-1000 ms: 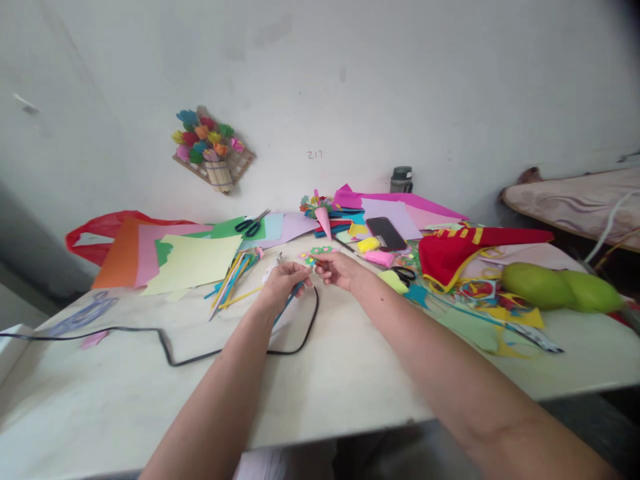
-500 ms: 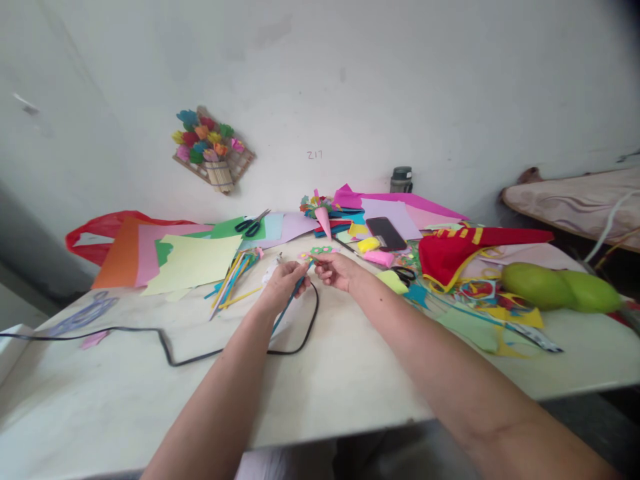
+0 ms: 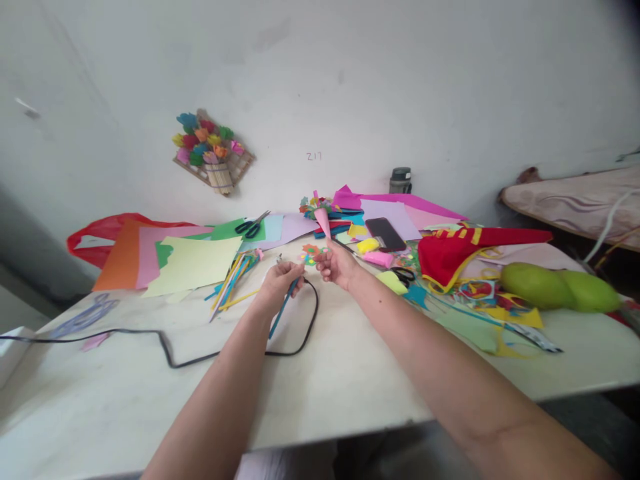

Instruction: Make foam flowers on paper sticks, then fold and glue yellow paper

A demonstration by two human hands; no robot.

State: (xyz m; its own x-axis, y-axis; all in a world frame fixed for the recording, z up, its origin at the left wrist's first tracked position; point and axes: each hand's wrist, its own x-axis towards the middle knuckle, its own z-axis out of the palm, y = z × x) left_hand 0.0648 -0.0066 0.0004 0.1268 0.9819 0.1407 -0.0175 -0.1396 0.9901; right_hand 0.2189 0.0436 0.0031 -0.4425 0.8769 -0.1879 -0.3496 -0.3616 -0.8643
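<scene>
My left hand [image 3: 284, 280] is closed around a thin blue stick [image 3: 281, 315], which slants down toward me over the table. Close beside it, my right hand [image 3: 338, 265] has its fingers curled into a pinch; whatever lies between the fingertips is too small to make out. Small paper flowers [image 3: 311, 251] in orange, green and other colours lie just beyond my fingertips. A black cable [image 3: 317, 310] loops under my left wrist. Behind the left hand is a whitish object with a small metal tip [image 3: 279, 257], mostly hidden.
Coloured sticks [image 3: 234, 280], paper sheets [image 3: 200, 263] and dark scissors [image 3: 253, 227] lie left. A pink paper cone [image 3: 321, 219] holding flowers is at the back. To the right are a phone [image 3: 385, 234], red cloth [image 3: 445, 257], paper scraps and green fruit [image 3: 540, 285].
My hands have drawn slightly apart, and the blue stick's top no longer reaches the right fingertips. An orange flower now shows beyond the hands.
</scene>
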